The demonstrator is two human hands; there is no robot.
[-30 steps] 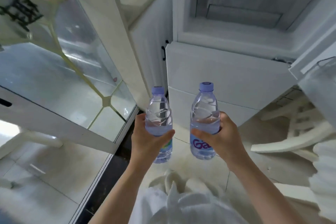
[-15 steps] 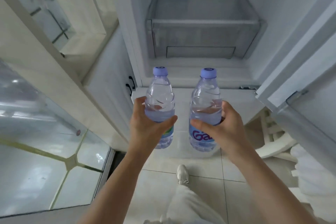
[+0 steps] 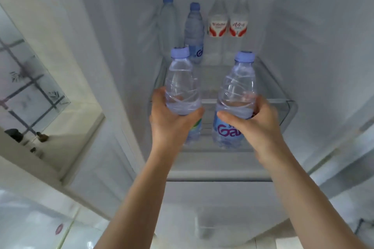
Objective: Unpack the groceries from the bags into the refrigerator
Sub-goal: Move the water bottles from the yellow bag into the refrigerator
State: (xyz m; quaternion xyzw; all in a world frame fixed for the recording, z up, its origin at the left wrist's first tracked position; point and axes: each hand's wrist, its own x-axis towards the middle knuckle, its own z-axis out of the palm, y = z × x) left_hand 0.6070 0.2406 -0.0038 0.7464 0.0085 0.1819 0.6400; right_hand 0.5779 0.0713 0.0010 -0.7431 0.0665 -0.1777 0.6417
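Each of my hands holds a clear water bottle with a pale blue cap, upright, in front of the open refrigerator (image 3: 129,50). My left hand (image 3: 172,123) grips the left bottle (image 3: 181,87) around its lower half. My right hand (image 3: 253,125) grips the right bottle (image 3: 236,91), whose blue label shows purple letters. Both bottles hover at the front edge of a glass shelf (image 3: 271,87). At the back of that shelf stand two blue-capped bottles (image 3: 193,32) and two white-capped bottles with red labels (image 3: 217,26).
The shelf's middle and right part in front of the standing bottles is bare glass. A white drawer front (image 3: 218,168) sits below the shelf. A white cabinet with a patterned glass pane (image 3: 30,87) stands to the left, and the fridge door (image 3: 344,137) is at the right.
My view has tilted up from the floor and the fridge's lower section to the shelf. Both hands have lifted their bottles up to the shelf's front edge.
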